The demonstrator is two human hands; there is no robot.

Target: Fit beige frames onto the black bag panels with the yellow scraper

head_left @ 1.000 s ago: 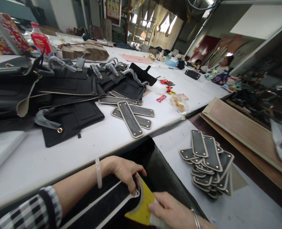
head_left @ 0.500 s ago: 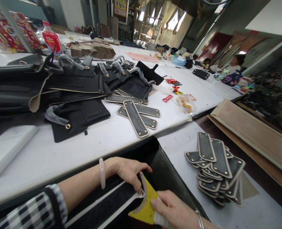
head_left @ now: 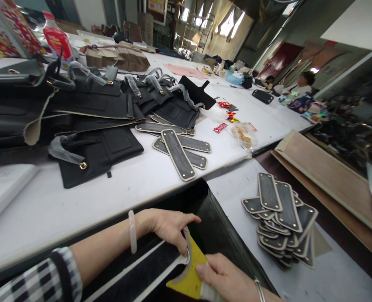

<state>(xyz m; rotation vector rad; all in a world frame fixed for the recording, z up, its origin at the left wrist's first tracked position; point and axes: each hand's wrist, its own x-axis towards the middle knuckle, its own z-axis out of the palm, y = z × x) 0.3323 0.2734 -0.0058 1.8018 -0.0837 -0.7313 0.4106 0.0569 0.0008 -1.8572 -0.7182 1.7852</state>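
A black leather panel (head_left: 132, 274) with pale bands along its edges lies low in front of me. My left hand (head_left: 170, 228) grips its right end, thumb pressed on the pale edge and one finger stretched out to the right. In my right hand (head_left: 225, 274) is a flat yellow scraper (head_left: 190, 272) with a white-wrapped handle. Its concave edge, smeared with greyish residue, sits against or right beside the panel's end; exact contact cannot be made out. The left hand's other fingers are hidden behind the panel.
Black bag parts (head_left: 100, 155) with wrapped handles cover the white table (head_left: 88, 205). Several black strips with pale borders (head_left: 178, 155) lie near its edge, and a pile of similar strips (head_left: 286, 214) sits at right. Snack packets (head_left: 244, 134) lie beyond. A person (head_left: 302, 88) is far right.
Both hands hold nearly the same pose, with the scraper a touch farther left and lower. The surroundings have shifted slightly left as the view turned.
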